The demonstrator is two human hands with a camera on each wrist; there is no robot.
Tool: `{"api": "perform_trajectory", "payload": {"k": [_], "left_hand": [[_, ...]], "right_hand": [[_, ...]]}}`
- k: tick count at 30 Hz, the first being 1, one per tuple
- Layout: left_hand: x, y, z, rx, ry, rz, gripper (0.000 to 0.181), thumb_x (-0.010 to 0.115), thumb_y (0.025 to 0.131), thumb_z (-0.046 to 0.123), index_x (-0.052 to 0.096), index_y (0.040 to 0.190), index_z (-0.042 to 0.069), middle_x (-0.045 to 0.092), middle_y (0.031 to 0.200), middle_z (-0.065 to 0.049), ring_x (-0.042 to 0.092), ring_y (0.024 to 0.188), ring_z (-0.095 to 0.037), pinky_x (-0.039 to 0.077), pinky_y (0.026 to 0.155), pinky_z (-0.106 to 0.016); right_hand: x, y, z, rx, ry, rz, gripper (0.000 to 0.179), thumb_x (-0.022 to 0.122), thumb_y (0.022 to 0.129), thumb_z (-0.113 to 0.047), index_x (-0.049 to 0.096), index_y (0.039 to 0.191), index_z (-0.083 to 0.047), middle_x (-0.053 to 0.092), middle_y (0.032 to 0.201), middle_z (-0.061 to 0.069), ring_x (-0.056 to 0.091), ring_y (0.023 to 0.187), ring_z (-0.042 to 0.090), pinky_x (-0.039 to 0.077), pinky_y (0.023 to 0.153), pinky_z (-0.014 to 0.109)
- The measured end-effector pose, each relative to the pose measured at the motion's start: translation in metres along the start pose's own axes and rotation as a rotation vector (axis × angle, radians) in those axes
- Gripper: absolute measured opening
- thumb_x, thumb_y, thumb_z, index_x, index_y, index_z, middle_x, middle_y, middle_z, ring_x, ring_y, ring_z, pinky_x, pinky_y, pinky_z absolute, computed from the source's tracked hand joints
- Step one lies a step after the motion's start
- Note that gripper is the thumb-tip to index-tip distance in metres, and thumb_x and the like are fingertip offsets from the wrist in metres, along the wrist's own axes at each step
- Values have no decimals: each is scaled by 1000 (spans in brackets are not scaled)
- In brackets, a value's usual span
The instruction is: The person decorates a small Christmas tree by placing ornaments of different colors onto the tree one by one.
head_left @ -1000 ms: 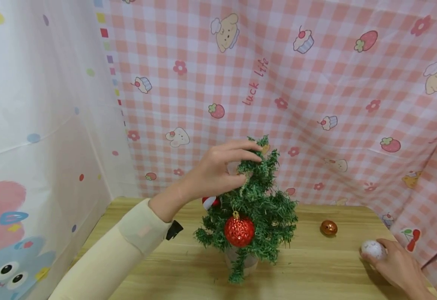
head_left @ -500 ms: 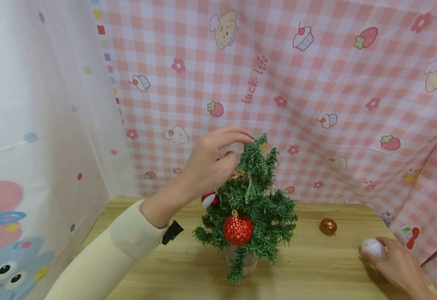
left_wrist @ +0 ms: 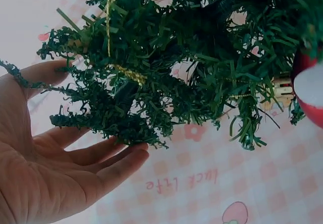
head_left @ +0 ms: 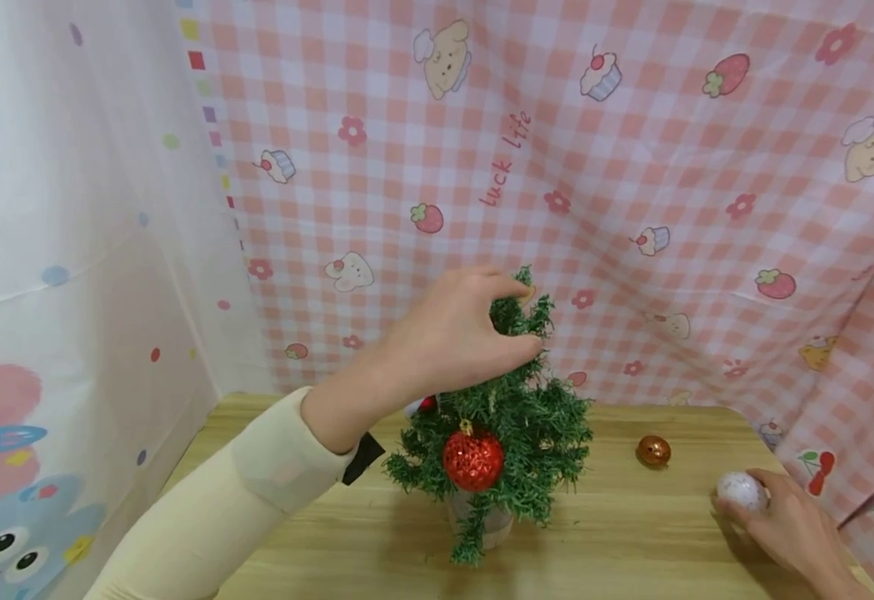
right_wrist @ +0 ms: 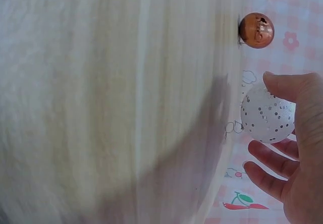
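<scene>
A small artificial Christmas tree (head_left: 522,433) stands in a pot (head_left: 492,529). My left hand (head_left: 459,329) is around its upper part, with thumb and fingers apart and fingertips at the green branches; in the left wrist view the relaxed fingers (left_wrist: 108,168) lie along the twigs. A textured red bauble (head_left: 474,460) hangs at the front of the tree. The red-and-white bauble (left_wrist: 310,90) on its left side is mostly covered by my left arm in the head view. At the right, my right hand (head_left: 792,521) holds a white speckled bauble (right_wrist: 267,114) between thumb and fingers.
A shiny copper-coloured bauble (head_left: 654,451) lies on the wooden table (head_left: 601,542), between the tree and my right hand. Pink checked cloth (head_left: 631,167) hangs behind the table, and white printed cloth (head_left: 107,208) hangs on the left.
My left hand drew back left from the treetop, uncovering gold thread and another red ornament there, then moved right around the top again. The right hand and its bauble stay nearly still.
</scene>
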State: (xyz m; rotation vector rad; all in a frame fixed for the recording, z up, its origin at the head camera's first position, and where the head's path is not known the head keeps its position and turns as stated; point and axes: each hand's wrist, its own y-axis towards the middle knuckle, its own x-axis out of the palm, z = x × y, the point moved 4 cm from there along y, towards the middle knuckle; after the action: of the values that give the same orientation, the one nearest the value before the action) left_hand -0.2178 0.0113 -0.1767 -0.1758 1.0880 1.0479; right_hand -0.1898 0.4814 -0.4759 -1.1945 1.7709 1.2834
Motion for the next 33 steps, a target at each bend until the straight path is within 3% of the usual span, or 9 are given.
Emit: {"api": "perform_trajectory", "payload": {"k": [2, 4, 5, 10, 14, 21, 26, 31, 33], "left_hand": [[1, 1, 0, -3, -8, -1, 51, 76, 89, 26, 70, 138, 13, 60, 145, -4, 59, 100, -15, 52, 78, -32], [2, 1, -1, 2, -3, 4, 51, 76, 86, 23, 71, 136, 13, 61, 145, -4, 60, 102, -16, 52, 78, -33], [2, 1, -1, 9, 9, 10, 50, 76, 86, 23, 72, 135, 13, 62, 143, -3, 58, 113, -15, 51, 83, -32], [1, -1, -3, 52, 22, 23, 49, 77, 85, 22, 73, 132, 11, 64, 141, -4, 53, 136, -22, 49, 105, -39], [0, -2, -4, 86, 8, 20, 47, 77, 85, 21, 74, 131, 10, 62, 144, -6, 51, 140, -25, 45, 112, -43], [-3, 0, -4, 141, -2, -13, 43, 76, 86, 20, 75, 127, 11, 67, 137, -2, 59, 128, -17, 51, 102, -34], [-6, 4, -6, 145, -24, -69, 44, 75, 85, 17, 74, 129, 12, 68, 136, 0, 59, 117, -12, 51, 90, -33], [-9, 6, -8, 147, -27, -97, 45, 76, 84, 15, 74, 129, 11, 68, 135, 0, 59, 122, -11, 51, 98, -31], [-10, 6, -9, 143, -28, -108, 46, 76, 84, 15, 74, 130, 12, 67, 136, 1, 64, 107, -9, 51, 98, -30]], "right_hand": [[-2, 0, 0, 7, 5, -3, 68, 88, 82, -41, 62, 119, 9, 65, 102, 30, 66, 82, 46, 51, 61, 56], [-4, 0, -1, 16, 14, -7, 68, 88, 83, -41, 61, 121, 9, 64, 100, 28, 66, 80, 43, 51, 59, 50], [-5, 0, -2, 21, 16, -9, 68, 87, 83, -41, 61, 122, 9, 64, 99, 26, 66, 79, 41, 50, 58, 48], [-9, 0, -7, 38, 24, -11, 69, 85, 86, -41, 60, 126, 9, 62, 102, 24, 65, 80, 38, 48, 59, 44], [-12, 0, -11, 32, 26, 6, 68, 85, 86, -40, 60, 127, 9, 61, 104, 24, 65, 83, 38, 48, 60, 44], [-18, -2, -21, 15, 24, 58, 65, 87, 84, -38, 62, 126, 5, 64, 105, 24, 65, 84, 38, 45, 60, 42], [-23, -2, -31, 17, 16, 63, 65, 86, 85, -40, 62, 126, 3, 65, 105, 24, 65, 85, 40, 46, 57, 43], [-30, -1, -45, 0, 33, 89, 60, 87, 84, -39, 63, 124, -1, 65, 104, 21, 63, 87, 38, 43, 57, 41], [-34, -1, -52, -8, 42, 104, 59, 87, 84, -38, 63, 123, -1, 65, 104, 21, 62, 88, 38, 42, 57, 39]]}}
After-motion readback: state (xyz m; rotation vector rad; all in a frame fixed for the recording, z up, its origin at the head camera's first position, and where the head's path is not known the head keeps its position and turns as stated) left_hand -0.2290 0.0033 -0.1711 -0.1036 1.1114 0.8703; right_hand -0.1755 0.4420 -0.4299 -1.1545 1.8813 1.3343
